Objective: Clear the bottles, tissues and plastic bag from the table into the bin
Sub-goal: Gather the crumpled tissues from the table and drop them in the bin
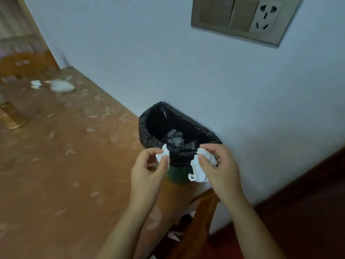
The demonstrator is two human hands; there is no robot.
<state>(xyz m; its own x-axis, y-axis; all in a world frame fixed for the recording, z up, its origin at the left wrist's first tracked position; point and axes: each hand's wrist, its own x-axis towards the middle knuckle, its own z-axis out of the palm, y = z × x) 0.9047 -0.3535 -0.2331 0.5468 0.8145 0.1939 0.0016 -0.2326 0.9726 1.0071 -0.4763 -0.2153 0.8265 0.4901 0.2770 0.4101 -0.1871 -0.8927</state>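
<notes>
A green bin lined with a black bag stands against the wall beside the table's corner. Crumpled clear plastic lies inside it. My left hand pinches a small white tissue just in front of the bin's near rim. My right hand holds a larger crumpled white tissue, which hangs down over the bin's front. Far back on the table lie a small tissue and a white plastic bag.
The table has a brown cover with a pale leaf print. A gold cylindrical object stands at its left edge. A wooden chair is behind the table. Wall switch panel is above. Dark red floor lies to the right.
</notes>
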